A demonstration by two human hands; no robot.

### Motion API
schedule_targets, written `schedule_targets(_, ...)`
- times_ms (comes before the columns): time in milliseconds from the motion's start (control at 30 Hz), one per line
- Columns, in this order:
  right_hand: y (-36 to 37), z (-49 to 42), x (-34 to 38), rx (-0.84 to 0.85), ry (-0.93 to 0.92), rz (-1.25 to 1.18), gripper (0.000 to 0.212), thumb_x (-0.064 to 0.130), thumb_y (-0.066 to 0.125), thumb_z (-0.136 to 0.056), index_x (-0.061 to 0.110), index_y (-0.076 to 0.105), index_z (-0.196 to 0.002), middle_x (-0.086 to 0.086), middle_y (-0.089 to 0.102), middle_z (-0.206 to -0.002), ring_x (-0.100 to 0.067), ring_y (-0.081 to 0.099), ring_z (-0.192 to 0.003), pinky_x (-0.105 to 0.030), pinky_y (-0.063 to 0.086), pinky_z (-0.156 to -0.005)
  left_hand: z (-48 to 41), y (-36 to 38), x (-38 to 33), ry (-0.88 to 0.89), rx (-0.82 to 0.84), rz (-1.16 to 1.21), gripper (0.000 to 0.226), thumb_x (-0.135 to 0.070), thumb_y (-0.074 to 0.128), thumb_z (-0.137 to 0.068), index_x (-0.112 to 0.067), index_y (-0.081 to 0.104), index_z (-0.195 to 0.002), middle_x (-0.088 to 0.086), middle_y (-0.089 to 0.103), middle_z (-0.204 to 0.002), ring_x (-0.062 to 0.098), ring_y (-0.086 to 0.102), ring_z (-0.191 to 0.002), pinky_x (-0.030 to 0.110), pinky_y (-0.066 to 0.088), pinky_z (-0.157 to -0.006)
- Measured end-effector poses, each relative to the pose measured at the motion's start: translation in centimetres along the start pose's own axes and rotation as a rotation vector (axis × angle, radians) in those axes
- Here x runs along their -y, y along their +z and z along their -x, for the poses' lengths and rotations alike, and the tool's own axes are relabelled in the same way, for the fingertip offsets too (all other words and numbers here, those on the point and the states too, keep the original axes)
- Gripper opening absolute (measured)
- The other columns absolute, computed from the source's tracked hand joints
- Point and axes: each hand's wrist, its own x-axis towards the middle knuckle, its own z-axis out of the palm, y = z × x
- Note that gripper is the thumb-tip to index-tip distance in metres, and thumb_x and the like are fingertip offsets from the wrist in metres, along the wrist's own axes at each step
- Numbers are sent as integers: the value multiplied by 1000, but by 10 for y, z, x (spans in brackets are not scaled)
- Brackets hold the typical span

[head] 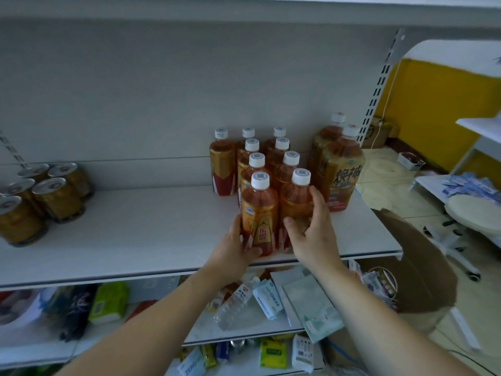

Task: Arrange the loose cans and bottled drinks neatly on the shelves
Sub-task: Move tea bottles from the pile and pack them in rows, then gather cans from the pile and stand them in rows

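Two small tea bottles stand upright and touching, just left of the large tea bottle [343, 172]. Left hand [237, 248] grips the base of the far bottle [259, 210]. Right hand [311, 232] wraps the near bottle [295, 199], thumb in front. Long axes vertical. Likely next: nudge both back into their rows.

On white shelf [151, 226], left hand [235, 251] gripped base of front-left tea bottle [259, 210]; right hand [311, 234] wrapped front-right tea bottle [295, 202]. Both upright, touching, heading two bottle rows [276, 158]. Two large bottles [343, 169] just right; gold cans [54, 196] clustered far left.
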Motion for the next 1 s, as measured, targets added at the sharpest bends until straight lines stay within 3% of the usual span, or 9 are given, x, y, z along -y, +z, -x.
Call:
schedule_targets(100,-10,-8,9,-5,-21,29,78,27,71,-84,16,27,-148,-3,35,-147,-16,33,-135,-24,27,-104,-3,-17,-7,-20,103,-117,87,-28,73,-78,-30,19,-146,-6,48,-137,17,47,-125,27,38,-97)
schedule_targets(233,-27,-25,36,9,-50,189,80,38,66,-87,14,24,-150,-7,26,-155,-21,23,-143,-29,19,-110,-5,-53,-19,-13,194,-282,95,-42,71,-80,-24,10,-151,1,27,-154,20,29,-139,28,26,-106)
schedule_targets(367,-35,-48,87,142,-146,390,70,52,58,-89,21,33,-147,-4,37,-148,-24,35,-136,-31,28,-107,3,-108,-26,11,175,-474,86,-47,60,-87,-26,8,-152,0,16,-158,20,22,-143,31,20,-113)
schedule_targets(467,-15,-56,137,285,-172,496,70,58,54,-88,26,33,-147,0,36,-152,-23,34,-138,-35,31,-110,24,-160,-21,-2,120,-542,82,-48,58,-88,-27,10,-151,0,14,-159,21,20,-143,33,19,-113)
schedule_targets(633,65,-45,232,436,-255,575,74,61,52,-89,23,31,-149,-3,33,-155,-24,35,-139,-31,32,-110,102,-260,11,-46,20,-652,80,-49,59,-88,-25,15,-151,0,21,-157,21,32,-138,30,29,-109)
schedule_targets(767,152,-18,310,557,-321,562,78,63,53,-87,23,30,-150,-3,31,-156,-25,34,-139,-35,31,-112,175,-341,55,-117,-60,-732,74,-46,61,-87,-22,26,-148,4,37,-149,22,41,-131,27,33,-102)
schedule_targets(933,254,22,398,657,-411,512,75,67,53,-84,24,38,-144,-4,39,-151,-26,42,-133,-34,37,-103,260,-428,108,-259,-164,-731,78,-45,61,-87,-23,21,-150,0,25,-155,18,31,-139,31,26,-111)
schedule_targets(1000,290,34,427,708,-446,506,78,67,52,-85,24,34,-147,-3,35,-154,-26,37,-137,-35,34,-108,286,-457,128,-309,-184,-721,78,-43,61,-87,-22,21,-150,-1,24,-156,17,29,-140,30,25,-112)
